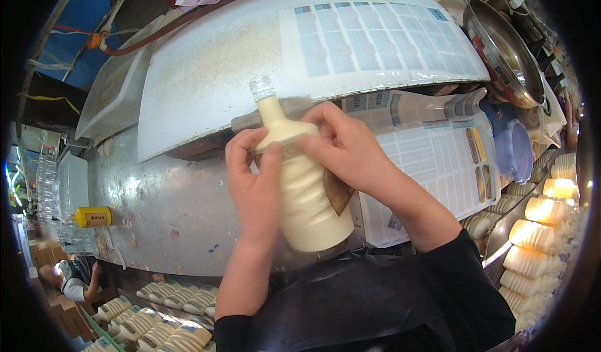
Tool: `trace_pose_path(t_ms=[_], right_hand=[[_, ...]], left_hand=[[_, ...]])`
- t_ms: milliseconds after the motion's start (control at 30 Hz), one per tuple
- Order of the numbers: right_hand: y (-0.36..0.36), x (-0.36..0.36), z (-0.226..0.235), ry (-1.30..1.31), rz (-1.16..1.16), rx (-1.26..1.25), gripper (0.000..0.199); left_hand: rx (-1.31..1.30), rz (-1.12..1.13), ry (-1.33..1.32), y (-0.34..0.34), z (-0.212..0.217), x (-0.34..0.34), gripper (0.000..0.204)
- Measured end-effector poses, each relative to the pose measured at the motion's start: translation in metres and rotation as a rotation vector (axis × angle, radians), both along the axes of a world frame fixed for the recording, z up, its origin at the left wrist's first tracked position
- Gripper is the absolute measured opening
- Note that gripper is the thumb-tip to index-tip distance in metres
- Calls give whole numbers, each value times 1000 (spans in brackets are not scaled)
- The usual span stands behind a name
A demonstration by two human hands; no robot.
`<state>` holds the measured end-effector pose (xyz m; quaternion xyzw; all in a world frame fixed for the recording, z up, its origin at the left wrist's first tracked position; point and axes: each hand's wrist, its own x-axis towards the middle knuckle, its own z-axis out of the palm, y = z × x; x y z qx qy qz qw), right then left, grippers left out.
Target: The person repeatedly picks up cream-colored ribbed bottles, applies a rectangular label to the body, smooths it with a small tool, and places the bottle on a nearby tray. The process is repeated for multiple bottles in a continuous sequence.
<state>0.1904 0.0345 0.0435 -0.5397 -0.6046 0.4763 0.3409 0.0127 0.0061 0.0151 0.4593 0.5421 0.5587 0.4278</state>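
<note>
A cream-coloured bottle (313,195) with a ribbed body and a clear threaded neck stands tilted in front of me, its neck pointing away. My left hand (253,173) is closed around its left shoulder, the thumb lying on the front. At the right shoulder, my right hand (354,148) has its thumb and fingers bent together against the bottle. A brown pointed flat piece (339,192) sticks out below the right palm, and seems held in that hand. Between the two thumbs runs a faint band on the shoulder, blurred and partly hidden by the fingers.
Label sheets lie on the white board (206,82) and on a lower sheet stack (419,170) at right. A metal pan (510,57), a purple basin (514,151) and a yellow bottle (94,217) stand around. Rows of cream bottles (175,336) fill crates. Another person (78,280) is far left.
</note>
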Motion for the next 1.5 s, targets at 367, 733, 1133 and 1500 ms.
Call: trace_pose_path(t_ms=[367, 733, 1133, 1500], right_hand=[[1, 0, -2, 15, 0, -10, 33], [1, 0, 0, 0, 19, -17, 34], [3, 0, -9, 28, -1, -71, 41], [7, 8, -26, 177, 32, 36, 19]], left_hand=[[1, 6, 14, -1, -2, -1, 28], [0, 13, 37, -1, 0, -1, 28], [8, 45, 125, -3, 1, 0, 27], [278, 123, 267, 5, -13, 7, 27]])
